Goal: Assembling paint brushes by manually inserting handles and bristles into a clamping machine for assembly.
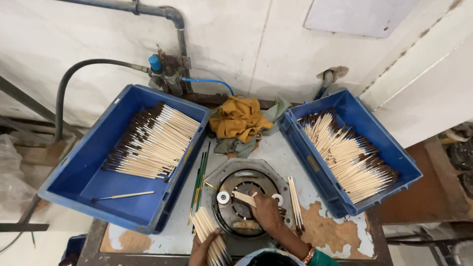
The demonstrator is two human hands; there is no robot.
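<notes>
Paintbrush bundle (pixel 211 235) near-centre on my tabletop (pixel 281 152), left hand (pixel 203 249) fingers clenched round it, my right hand (pixel 267 213) pinching one wooden handle (pixel 245 198) over round metal machine (pixel 246 201), blue bins (pixel 93 182) of brushes left and right.

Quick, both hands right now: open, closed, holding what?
Left hand: closed around a bundle of pale-handled brushes.
Right hand: on the round metal fixture, fingers at one brush handle; grip cannot be told.
</notes>
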